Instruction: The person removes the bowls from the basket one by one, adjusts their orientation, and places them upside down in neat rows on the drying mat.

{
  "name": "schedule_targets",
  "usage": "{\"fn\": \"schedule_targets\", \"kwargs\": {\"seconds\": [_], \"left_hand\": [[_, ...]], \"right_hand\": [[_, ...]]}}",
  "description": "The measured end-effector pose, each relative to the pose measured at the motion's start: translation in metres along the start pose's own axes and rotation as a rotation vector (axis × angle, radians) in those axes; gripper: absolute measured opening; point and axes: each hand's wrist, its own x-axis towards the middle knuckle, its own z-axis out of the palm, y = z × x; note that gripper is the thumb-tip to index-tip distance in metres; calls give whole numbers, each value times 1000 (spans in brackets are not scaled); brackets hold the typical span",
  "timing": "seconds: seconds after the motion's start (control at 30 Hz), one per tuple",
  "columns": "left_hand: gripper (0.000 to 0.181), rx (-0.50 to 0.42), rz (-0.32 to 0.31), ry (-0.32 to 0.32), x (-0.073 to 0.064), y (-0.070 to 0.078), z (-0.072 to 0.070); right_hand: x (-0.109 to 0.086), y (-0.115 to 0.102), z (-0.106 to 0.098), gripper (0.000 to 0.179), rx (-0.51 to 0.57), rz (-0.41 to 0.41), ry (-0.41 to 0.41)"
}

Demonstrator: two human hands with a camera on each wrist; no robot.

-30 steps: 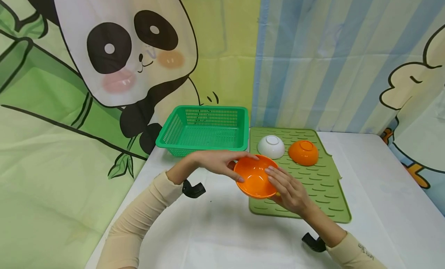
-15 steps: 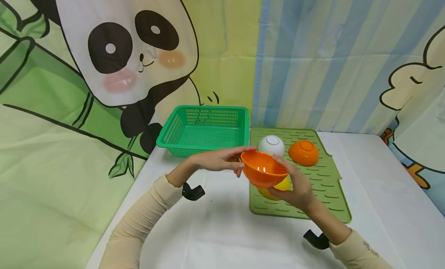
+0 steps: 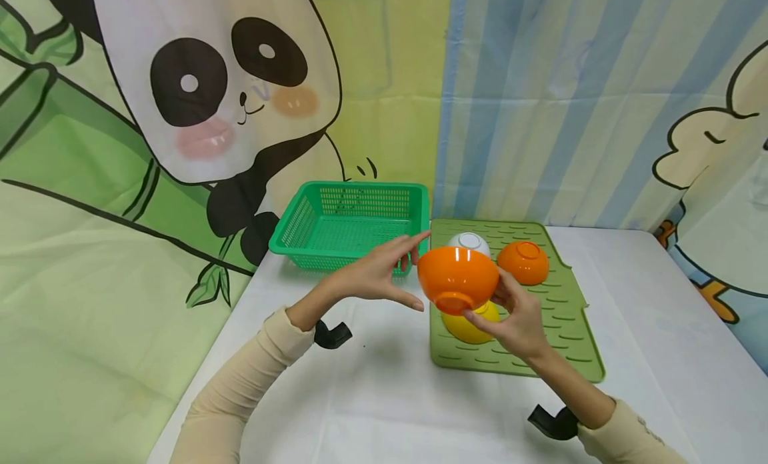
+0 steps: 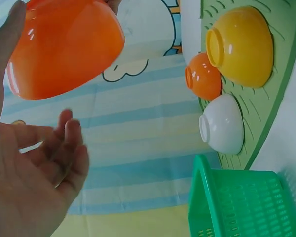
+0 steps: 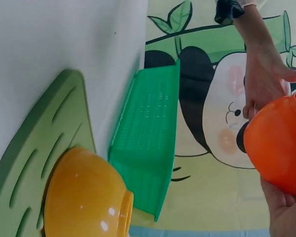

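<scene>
An orange bowl (image 3: 457, 276) is held in the air over the green mat, tipped so its outer side and foot face the head camera. My right hand (image 3: 521, 317) grips it from the right, thumb by the foot and fingers at the far side. To its left, my left hand (image 3: 384, 271) is spread with thumb and fingers apart, holding nothing, close beside the bowl. Below the held bowl, a yellow bowl (image 3: 471, 327) sits upside down on the mat, partly covered in the head view. The left wrist view shows the orange bowl (image 4: 69, 49) above my left fingers.
On the green drying mat (image 3: 558, 324) an upside-down white bowl (image 3: 471, 241) and a second orange bowl (image 3: 523, 264) stand behind the yellow one. A green plastic basket (image 3: 360, 234) is left of the mat. A printed curtain (image 3: 510, 104) hangs behind the white-covered table.
The orange bowl has turned from its inside facing the head camera to its outer side. My left hand has let go of it. The yellow bowl below has come into view.
</scene>
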Motion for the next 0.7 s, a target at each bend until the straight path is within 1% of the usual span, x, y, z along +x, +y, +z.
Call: {"fn": "schedule_targets", "kwargs": {"seconds": [0.07, 0.17, 0.27, 0.37, 0.47, 0.53, 0.6, 0.7], "left_hand": [[114, 52, 31, 57, 1, -1, 2], [119, 114, 89, 129, 2, -1, 4], [121, 169, 144, 179, 2, -2, 6], [122, 212, 195, 208, 3, -1, 8], [121, 238, 242, 217, 2, 0, 11], [121, 238, 261, 204, 3, 1, 14], [120, 224, 264, 181, 2, 2, 17], [117, 178, 249, 135, 1, 2, 23]], "right_hand": [[-4, 4, 0, 72, 32, 116, -6], [-7, 5, -2, 66, 106, 271, -14], [-7, 3, -3, 60, 198, 394, -34], [-5, 0, -5, 53, 270, 489, -69], [-3, -1, -6, 48, 317, 566, -105], [-1, -2, -7, 46, 332, 613, -129], [0, -3, -8, 44, 346, 658, -150], [2, -4, -8, 45, 355, 742, -184]]}}
